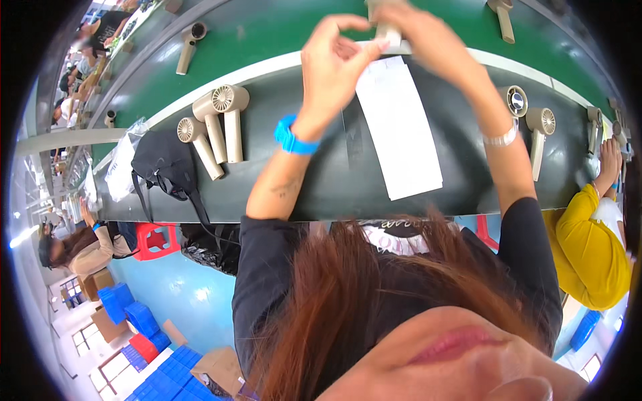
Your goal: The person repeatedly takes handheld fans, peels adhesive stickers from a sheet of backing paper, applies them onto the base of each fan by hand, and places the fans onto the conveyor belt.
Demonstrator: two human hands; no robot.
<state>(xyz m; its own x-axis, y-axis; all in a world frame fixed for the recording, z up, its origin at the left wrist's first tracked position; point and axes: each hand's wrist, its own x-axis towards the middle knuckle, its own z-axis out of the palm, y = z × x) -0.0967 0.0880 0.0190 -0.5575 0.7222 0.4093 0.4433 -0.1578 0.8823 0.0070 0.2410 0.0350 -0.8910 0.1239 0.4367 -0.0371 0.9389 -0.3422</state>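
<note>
A beige handheld fan (388,35) is at the top middle, over the edge of the green belt, its upper part covered or cut off by the frame. My right hand (422,32) closes over it from above, smeared by motion. To its left is my left hand (329,72), with thumb and forefinger apart and the other fingers curled. The thumb tip reaches the fan's lower end. Just below both hands, a stack of long white paper sheets (403,137) lies on the dark table (301,190).
Several beige fans (231,123) stand to the left beside a black backpack (164,160); more fans (539,137) are at right. Other fans lie on the green conveyor belt (261,33). A co-worker in a yellow sleeve (595,247) sits at right.
</note>
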